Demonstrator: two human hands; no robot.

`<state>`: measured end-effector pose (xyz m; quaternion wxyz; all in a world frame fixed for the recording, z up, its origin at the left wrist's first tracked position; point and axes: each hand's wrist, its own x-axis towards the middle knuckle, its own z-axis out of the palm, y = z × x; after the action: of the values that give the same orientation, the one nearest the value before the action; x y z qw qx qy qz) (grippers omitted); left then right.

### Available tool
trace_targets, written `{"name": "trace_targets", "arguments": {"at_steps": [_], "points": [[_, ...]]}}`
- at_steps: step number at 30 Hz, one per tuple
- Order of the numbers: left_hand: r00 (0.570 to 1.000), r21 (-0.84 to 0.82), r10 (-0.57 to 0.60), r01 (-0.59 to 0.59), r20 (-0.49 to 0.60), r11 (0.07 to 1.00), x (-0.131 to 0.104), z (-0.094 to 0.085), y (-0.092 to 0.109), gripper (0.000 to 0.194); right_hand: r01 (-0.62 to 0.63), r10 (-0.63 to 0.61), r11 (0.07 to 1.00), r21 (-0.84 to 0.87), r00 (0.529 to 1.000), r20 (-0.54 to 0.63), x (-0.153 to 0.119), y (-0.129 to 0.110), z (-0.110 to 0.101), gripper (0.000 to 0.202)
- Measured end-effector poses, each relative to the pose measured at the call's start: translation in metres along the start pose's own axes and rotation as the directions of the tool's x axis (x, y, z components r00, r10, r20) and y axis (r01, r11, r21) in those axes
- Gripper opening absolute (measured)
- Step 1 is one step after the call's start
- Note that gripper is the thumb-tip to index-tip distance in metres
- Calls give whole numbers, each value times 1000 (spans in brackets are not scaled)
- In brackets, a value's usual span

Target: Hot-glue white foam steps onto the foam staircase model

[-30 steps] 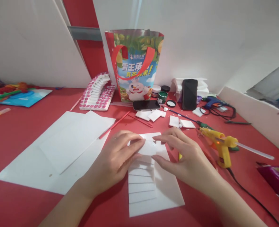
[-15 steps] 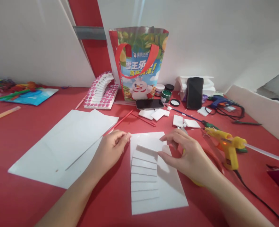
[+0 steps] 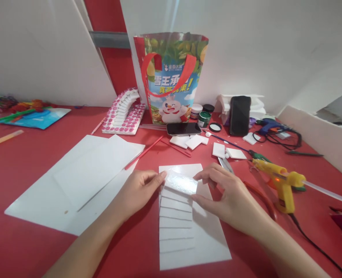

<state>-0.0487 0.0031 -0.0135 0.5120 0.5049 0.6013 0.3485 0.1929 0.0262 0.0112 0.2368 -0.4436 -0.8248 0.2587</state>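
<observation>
A small white foam-board piece (image 3: 181, 183) is held between my two hands, its top catching the light. My right hand (image 3: 224, 187) pinches its right end between thumb and fingers. The thumb and fingertips of my left hand (image 3: 144, 189) are closed on its left corner. Beneath it, several similar overlapping strips (image 3: 176, 223) form a slightly curving, stair-like row. They lie on a white base board (image 3: 211, 235), along its left side. Whether the held piece touches the topmost strip I cannot tell.
To the right lie a yellow glue gun (image 3: 281, 181) with its cord and red-handled scissors (image 3: 260, 197). White sheets (image 3: 86, 173) lie left. Behind stand a printed bag (image 3: 173, 77), a pink-dotted stair model (image 3: 123, 114), paint jars (image 3: 204, 119), phones (image 3: 240, 116) and loose white pieces (image 3: 194, 141).
My left hand has moved right and down onto the piece's left corner. The piece has shifted slightly left and tilted, so its top now shines. My right hand keeps its pinch.
</observation>
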Motion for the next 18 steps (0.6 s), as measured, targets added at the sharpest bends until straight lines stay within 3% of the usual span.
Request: {"name": "trace_targets", "arguments": {"at_steps": [7,18], "points": [[997,-12,-75,75,33,997,-2,0,3,47,-30,30,999,14,999,30,1,-1,0,21],[996,1,-68,68,57,998,0,1,2,44,-40,39,999,31,998,39,2,2,3,22]]}}
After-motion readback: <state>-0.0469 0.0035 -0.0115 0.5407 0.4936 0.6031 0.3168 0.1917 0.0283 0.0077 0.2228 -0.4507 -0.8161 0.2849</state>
